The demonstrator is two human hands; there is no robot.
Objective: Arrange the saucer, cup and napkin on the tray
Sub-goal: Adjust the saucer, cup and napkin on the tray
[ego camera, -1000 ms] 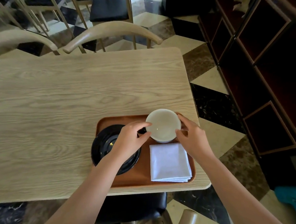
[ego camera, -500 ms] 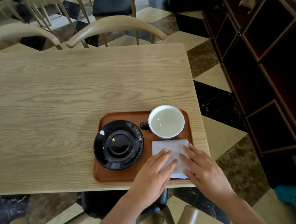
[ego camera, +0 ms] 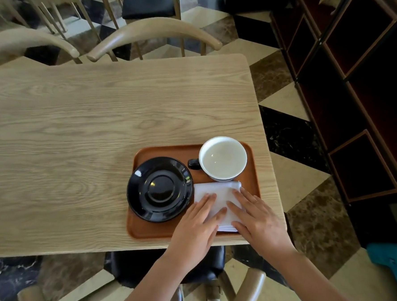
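A brown tray lies at the table's near right corner. On its left sits a black saucer, overhanging the tray's left rim. At the tray's far right stands a cup, white inside, with a black handle pointing left. A folded white napkin lies just in front of the cup, touching the saucer's right side. My left hand and my right hand rest flat on the napkin, fingers spread, covering its near part.
The light wooden table stretches left and away. Curved wooden chair backs stand at its far side; a black-seated chair sits under the near edge. Dark shelving lines the right across a tiled floor.
Both hands left the cup and came down onto the napkin. The napkin has shifted left, up against the saucer, and the hands now lie flatter on it.
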